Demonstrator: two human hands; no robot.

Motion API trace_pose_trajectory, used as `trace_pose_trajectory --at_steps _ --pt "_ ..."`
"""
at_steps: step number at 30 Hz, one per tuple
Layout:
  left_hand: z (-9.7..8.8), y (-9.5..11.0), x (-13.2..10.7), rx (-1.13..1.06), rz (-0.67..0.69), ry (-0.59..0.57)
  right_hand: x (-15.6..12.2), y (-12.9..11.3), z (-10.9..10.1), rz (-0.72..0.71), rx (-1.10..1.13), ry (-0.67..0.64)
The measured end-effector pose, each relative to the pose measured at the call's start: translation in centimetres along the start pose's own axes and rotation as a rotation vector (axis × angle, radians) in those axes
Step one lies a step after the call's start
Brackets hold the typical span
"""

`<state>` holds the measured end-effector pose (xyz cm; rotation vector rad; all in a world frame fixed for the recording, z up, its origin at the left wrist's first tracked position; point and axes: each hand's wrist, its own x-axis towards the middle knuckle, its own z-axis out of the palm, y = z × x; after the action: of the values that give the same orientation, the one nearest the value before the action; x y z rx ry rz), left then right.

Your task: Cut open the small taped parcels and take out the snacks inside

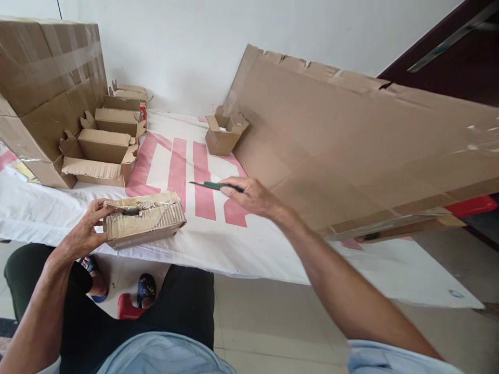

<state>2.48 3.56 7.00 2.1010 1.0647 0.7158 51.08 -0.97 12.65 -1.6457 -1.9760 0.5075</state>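
Near the table's front edge lies a small cardboard box (pixel 145 221), its top torn and ragged with a dark hole at the left. My left hand (pixel 88 228) grips the box's left end, thumb at the near side and fingers on top. Above the table, right of the box, my right hand (pixel 249 195) is closed around a green and black utility knife (pixel 212 185). The knife points left, its tip apart from the box.
Several open cardboard boxes (pixel 103 148) stand in a row at the left, against a large taped carton (pixel 50 93). A small open box (pixel 224 135) stands at the back. A big cardboard sheet (pixel 351 140) leans on the right. Pink-marked white cloth (pixel 268 249) covers the table.
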Motion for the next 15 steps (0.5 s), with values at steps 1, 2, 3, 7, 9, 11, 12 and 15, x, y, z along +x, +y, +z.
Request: trace_pose_trajectory --at_steps 1,2,3,7,9,11,12,15 --pt "0.0 0.0 0.0 0.005 -0.002 0.002 -0.7 1.3 2.1 0.055 0.020 0.034" --pt "0.1 -0.1 0.0 0.010 -0.006 0.004 -1.4 2.6 4.4 0.103 0.014 0.073" --pt "0.1 -0.2 0.0 0.015 -0.011 0.007 -2.1 3.7 6.7 0.133 -0.006 0.083" --pt "0.3 -0.3 0.2 0.033 -0.037 0.019 -4.6 6.3 13.7 0.173 -0.141 0.103" --pt "0.4 -0.2 0.3 0.044 -0.053 0.032 -5.2 6.5 15.2 0.163 -0.191 0.096" --pt "0.7 0.2 0.5 0.055 -0.076 0.047 -5.2 6.4 15.7 0.149 -0.209 0.083" --pt "0.8 0.5 0.6 0.062 -0.087 0.055 -5.1 6.3 15.8 0.142 -0.200 0.077" --pt "1.1 1.2 0.6 0.097 -0.095 0.078 -4.4 6.1 15.4 0.154 -0.100 0.116"
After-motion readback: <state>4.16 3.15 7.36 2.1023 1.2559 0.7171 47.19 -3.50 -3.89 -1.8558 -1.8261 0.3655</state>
